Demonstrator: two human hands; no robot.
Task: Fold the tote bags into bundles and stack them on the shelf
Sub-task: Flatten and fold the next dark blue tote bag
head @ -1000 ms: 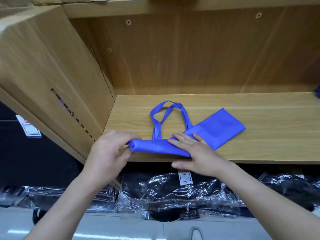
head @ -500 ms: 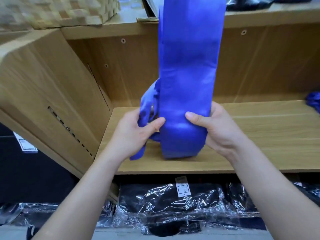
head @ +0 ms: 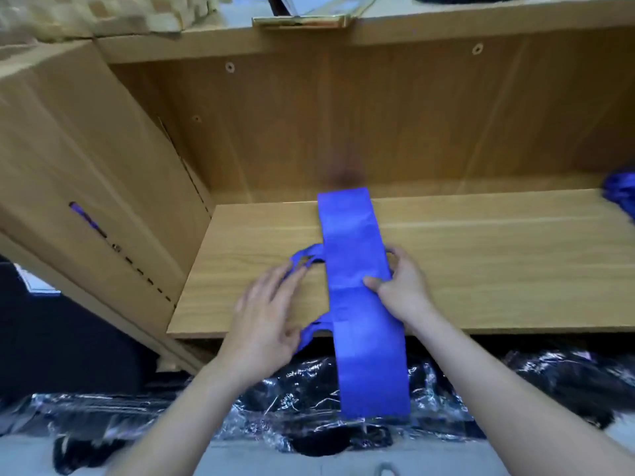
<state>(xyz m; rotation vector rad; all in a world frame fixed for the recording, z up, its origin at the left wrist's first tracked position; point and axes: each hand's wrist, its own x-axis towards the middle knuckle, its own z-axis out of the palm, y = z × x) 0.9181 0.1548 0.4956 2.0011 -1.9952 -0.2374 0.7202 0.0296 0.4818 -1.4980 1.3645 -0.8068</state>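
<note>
A blue tote bag, folded into a long narrow strip, lies across the wooden shelf from the back wall to past the front edge, where its near end hangs down. Its handles stick out to the left. My left hand lies flat with straight fingers on the handles, left of the strip. My right hand pinches the strip's right edge near its middle, thumb on top.
More blue fabric sits at the shelf's far right. Black items in clear plastic fill the level below. A wooden side panel closes the left. Boxes rest on the shelf above.
The bag was held upright in both hands; now it lies flat along the shelf. My left hand has let go and spread over the handles.
</note>
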